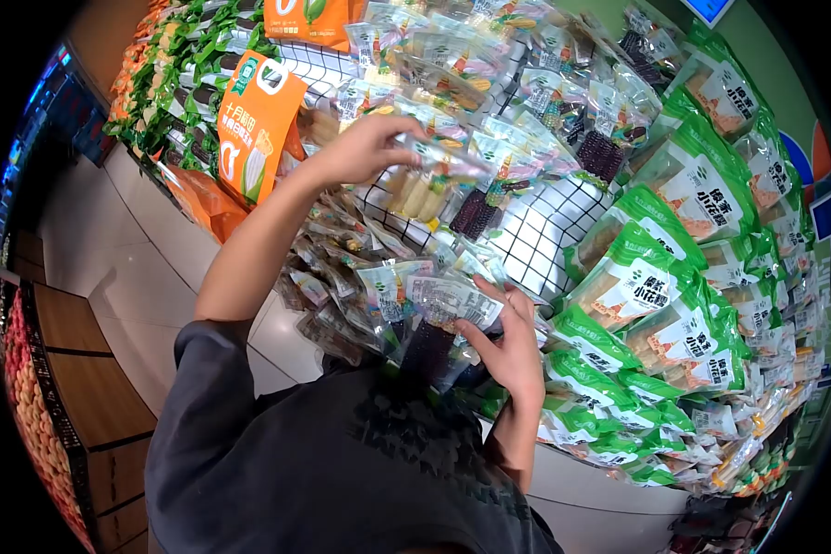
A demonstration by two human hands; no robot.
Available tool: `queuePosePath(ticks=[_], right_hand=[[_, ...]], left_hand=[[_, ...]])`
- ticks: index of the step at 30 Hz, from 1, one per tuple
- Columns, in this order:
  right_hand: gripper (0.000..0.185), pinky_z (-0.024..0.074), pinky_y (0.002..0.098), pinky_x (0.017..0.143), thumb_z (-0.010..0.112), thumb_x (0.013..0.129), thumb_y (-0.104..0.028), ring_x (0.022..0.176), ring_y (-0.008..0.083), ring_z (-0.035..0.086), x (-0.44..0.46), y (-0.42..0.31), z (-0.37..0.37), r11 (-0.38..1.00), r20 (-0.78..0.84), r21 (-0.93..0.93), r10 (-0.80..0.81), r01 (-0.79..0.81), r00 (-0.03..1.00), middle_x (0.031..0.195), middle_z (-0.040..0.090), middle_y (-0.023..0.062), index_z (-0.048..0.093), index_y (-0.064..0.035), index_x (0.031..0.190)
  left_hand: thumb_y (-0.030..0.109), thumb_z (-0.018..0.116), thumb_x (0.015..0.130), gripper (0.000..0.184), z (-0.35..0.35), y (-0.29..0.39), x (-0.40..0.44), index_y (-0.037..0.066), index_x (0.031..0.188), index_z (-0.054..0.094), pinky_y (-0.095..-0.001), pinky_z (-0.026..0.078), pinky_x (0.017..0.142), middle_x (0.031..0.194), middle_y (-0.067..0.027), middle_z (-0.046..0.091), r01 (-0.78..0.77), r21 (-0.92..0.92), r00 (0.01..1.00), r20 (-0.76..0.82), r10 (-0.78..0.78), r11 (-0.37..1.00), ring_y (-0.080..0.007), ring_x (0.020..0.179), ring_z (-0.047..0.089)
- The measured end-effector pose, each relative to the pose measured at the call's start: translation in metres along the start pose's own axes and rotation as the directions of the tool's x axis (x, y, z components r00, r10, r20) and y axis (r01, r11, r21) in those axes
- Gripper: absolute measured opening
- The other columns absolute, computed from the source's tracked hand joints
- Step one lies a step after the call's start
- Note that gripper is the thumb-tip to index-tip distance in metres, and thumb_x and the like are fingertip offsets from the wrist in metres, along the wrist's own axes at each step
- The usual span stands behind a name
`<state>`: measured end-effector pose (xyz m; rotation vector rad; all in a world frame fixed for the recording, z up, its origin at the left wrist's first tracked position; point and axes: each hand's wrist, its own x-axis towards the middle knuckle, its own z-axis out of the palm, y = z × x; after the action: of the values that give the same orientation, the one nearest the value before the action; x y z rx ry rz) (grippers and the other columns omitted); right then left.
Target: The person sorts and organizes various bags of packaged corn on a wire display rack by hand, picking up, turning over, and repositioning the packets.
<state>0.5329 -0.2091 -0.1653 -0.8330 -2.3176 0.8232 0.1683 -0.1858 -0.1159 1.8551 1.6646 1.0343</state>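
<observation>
My left hand (374, 150) is closed on the end of a clear plastic packet (448, 161), seen nearly edge-on above the display, so its contents are hard to make out. Just below it lies a packet of pale corn (415, 196), and beside that a packet of dark purple corn (475, 210). Close to my body, my right hand (512, 343) grips the printed top of a clear corn packet (431, 343) with dark purple kernels, thumb in front. Other similar packets lie right behind and beside this one.
Green bags (651, 291) are stacked in rows at the right. An orange bag (254, 129) stands at the left near green-husked corn (189, 102). White checked cloth (540, 231) shows between the packets. Wooden crates (88, 388) stand at the far left on the tiled floor.
</observation>
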Motion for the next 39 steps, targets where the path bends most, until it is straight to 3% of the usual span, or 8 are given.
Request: queuePosePath(ticks=[9,18,21,27,32,34,37,39], right_hand=[[0.064,0.0426,0.0428,0.098,0.086,0.082,-0.025,0.108,0.0350,0.048,0.000,-0.002,0.000,0.999,0.016,-0.045,-0.002,0.003,1.000,0.097,0.045,0.0109,0.064,-0.0123,0.140],[0.066,0.0427,0.0440,0.102,0.087,0.082,-0.024,0.115,0.0362,0.050,-0.002,-0.002,-0.002,1.000,0.023,-0.016,0.021,-0.021,1.000,0.104,0.050,0.0130,0.063,-0.0111,0.141],[0.072,0.0427,0.0440,0.102,0.088,0.080,-0.023,0.116,0.0369,0.051,-0.001,0.002,-0.002,0.998,0.002,0.042,0.037,-0.037,0.999,0.113,0.056,0.0145,0.059,-0.0106,0.145],[0.088,0.0405,0.0443,0.110,0.091,0.074,-0.018,0.130,0.0367,0.049,0.019,-0.039,-0.020,0.997,-0.140,0.080,0.023,-0.012,0.990,0.137,0.054,0.0181,0.050,-0.0073,0.150],[0.084,0.0399,0.0446,0.115,0.090,0.071,-0.013,0.142,0.0360,0.045,0.044,-0.082,-0.017,0.954,-0.104,0.238,-0.161,0.182,0.981,0.155,0.044,0.0171,0.056,-0.0095,0.148],[0.072,0.0466,0.0423,0.110,0.086,0.072,-0.011,0.131,0.0330,0.056,0.048,-0.071,-0.015,0.918,0.097,0.364,-0.206,0.158,0.974,0.143,0.057,0.0141,0.063,-0.0109,0.141],[0.056,0.0532,0.0381,0.101,0.074,0.091,-0.035,0.116,0.0332,0.068,0.053,-0.068,-0.006,0.930,-0.022,0.269,-0.254,0.251,0.967,0.127,0.068,0.0199,0.064,-0.0005,0.134],[0.047,0.0533,0.0370,0.100,0.078,0.090,-0.022,0.115,0.0274,0.067,0.047,-0.061,0.000,0.898,-0.160,0.414,-0.089,0.149,0.983,0.127,0.068,0.0171,0.065,0.0005,0.130]], left_hand=[[0.007,0.071,0.099,0.021,-0.002,-0.037,0.004,0.004,0.119,0.064,-0.0243,0.051,0.081,0.096,0.0052,0.064,0.171,-0.420,0.956,-0.147,-0.252,0.891,-0.0041,0.089,0.059],[0.007,0.068,0.101,0.020,0.008,-0.037,0.001,0.006,0.120,0.062,-0.0231,0.047,0.082,0.099,0.0044,0.063,0.207,-0.302,0.962,-0.109,-0.249,0.931,-0.0044,0.091,0.056],[0.007,0.070,0.099,0.017,0.002,-0.016,-0.015,0.005,0.115,0.065,-0.0225,0.042,0.066,0.089,0.0046,0.060,0.070,-0.334,0.967,-0.207,-0.145,0.940,-0.0030,0.076,0.050],[0.000,0.064,0.097,0.015,-0.011,0.056,-0.073,0.002,0.112,0.065,-0.0269,0.049,0.083,0.098,-0.0019,0.063,-0.157,-0.342,0.906,-0.424,-0.003,0.926,-0.0103,0.091,0.062],[0.004,0.073,0.086,0.011,0.007,0.125,-0.109,0.001,0.096,0.071,-0.0404,0.055,0.084,0.096,-0.0117,0.067,-0.513,-0.200,0.828,-0.371,0.421,0.835,-0.0285,0.090,0.070],[0.009,0.076,0.087,0.009,0.009,0.137,-0.114,0.002,0.094,0.074,-0.0433,0.054,0.086,0.101,-0.0121,0.071,-0.604,-0.240,0.795,-0.256,0.550,0.760,-0.0309,0.092,0.070],[0.013,0.077,0.089,0.015,0.004,0.139,-0.128,0.003,0.100,0.074,-0.0447,0.051,0.098,0.117,-0.0142,0.071,-0.544,-0.061,0.823,-0.233,0.518,0.837,-0.0331,0.110,0.067],[0.004,0.067,0.094,0.023,0.013,0.127,-0.140,0.005,0.117,0.063,-0.0502,0.042,0.111,0.133,-0.0184,0.062,-0.242,-0.059,0.885,-0.422,0.195,0.969,-0.0328,0.124,0.060]])
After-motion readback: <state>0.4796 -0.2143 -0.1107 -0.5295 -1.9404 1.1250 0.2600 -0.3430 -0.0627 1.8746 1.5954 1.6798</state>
